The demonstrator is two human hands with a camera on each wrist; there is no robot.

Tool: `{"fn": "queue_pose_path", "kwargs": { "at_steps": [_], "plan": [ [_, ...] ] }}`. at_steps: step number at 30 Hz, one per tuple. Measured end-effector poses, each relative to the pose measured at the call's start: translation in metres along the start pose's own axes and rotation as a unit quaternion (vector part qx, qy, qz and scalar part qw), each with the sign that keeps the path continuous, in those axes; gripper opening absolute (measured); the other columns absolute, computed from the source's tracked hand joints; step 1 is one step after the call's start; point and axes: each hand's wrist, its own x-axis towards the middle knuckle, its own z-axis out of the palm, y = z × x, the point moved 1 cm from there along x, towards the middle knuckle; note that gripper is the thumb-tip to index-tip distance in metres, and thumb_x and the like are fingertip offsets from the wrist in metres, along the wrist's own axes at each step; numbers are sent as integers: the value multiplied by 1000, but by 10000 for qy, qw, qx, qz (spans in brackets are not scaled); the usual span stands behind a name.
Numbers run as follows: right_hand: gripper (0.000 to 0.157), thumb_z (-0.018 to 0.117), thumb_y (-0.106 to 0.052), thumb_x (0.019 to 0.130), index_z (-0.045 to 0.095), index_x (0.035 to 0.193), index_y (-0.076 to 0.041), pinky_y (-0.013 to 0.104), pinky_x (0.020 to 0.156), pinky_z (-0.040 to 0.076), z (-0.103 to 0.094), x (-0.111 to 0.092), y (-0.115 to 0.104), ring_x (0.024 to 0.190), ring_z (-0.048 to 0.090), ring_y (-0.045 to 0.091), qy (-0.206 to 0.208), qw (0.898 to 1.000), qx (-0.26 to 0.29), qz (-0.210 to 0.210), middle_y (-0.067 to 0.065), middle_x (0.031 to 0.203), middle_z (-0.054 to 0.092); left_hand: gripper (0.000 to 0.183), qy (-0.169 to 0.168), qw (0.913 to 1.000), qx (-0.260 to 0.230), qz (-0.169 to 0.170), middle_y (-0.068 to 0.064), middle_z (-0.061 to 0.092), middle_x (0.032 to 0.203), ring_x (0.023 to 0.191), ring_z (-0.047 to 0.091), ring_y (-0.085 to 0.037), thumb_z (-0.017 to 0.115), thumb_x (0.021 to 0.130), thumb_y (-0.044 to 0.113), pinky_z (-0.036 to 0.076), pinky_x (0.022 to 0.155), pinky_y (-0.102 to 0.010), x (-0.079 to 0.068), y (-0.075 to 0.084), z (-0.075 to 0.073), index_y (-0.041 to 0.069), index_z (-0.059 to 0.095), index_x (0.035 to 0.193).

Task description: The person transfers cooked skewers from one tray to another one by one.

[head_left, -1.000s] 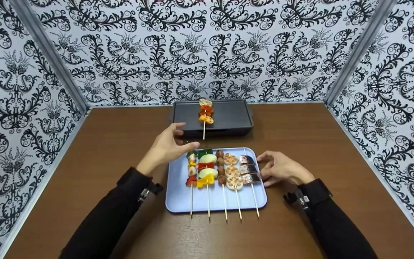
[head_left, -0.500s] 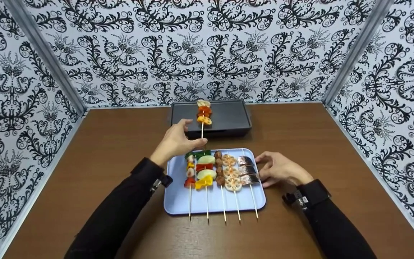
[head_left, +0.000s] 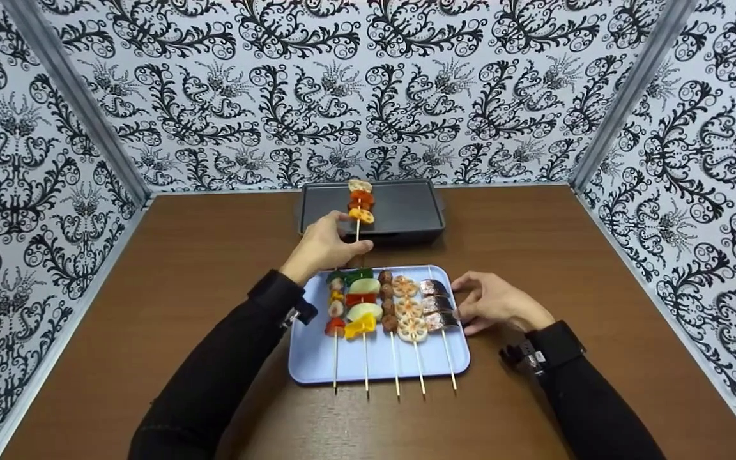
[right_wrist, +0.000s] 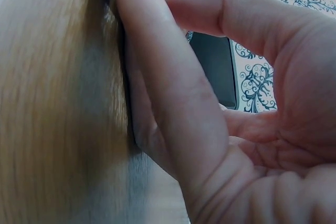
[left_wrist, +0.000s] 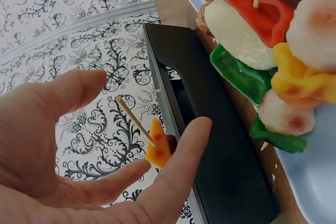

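Observation:
A skewer point(head_left: 361, 198) lies across the flat grill pan point(head_left: 400, 207), its bare stick jutting over the front edge. My left hand point(head_left: 324, 243) surrounds that stick, thumb on one side and fingers on the other; in the left wrist view they stand spread apart, with the stick tip point(left_wrist: 122, 100) in the space between. At its right rim, my right hand point(head_left: 499, 301) holds the light blue tray point(head_left: 317, 361). In the right wrist view, one finger point(right_wrist: 168, 72) runs low along the rim while another reaches over it; the fingertips are partly hidden.
Several skewers lie side by side on the tray: vegetables point(head_left: 363, 306), meatballs point(head_left: 388, 300), lotus root slices point(head_left: 409, 308) and silver-skinned fish point(head_left: 437, 305). Their sticks overhang its front rim. Patterned walls point(head_left: 368, 96) border the brown table point(head_left: 214, 268) at the back and sides.
My left hand has moved right and slightly away from me, coming round the stick of the skewer on the grill pan. My right hand has kept its place at the tray.

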Motion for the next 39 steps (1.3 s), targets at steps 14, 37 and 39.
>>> {"fn": "queue_pose_path", "kwargs": {
  "at_steps": [14,37,39],
  "plan": [
    [64,74,9,83,48,141,-1,47,75,68,3,-1,1,80,74,29,66,9999,53,89,20,96,69,64,-12,9993,-204,-321,-7,66,106,83,78,-26,76,92,37,64,73,-33,7,8,2,5,52,141],
    [62,74,8,84,50,141,-3,46,75,69,2,-2,-2,82,74,30,87,9999,-20,82,24,101,68,37,172,9916,-1148,-571,-13,78,102,76,79,-20,77,91,12,66,67,-24,20,9,-1,-3,66,123],
    [63,74,8,84,50,141,-4,46,75,69,2,-2,-2,82,74,30,102,9999,-23,91,24,102,68,35,220,9915,-1140,-594,-14,77,104,76,79,-19,78,90,12,66,66,-23,20,9,-1,-2,68,120]
  ]
}}
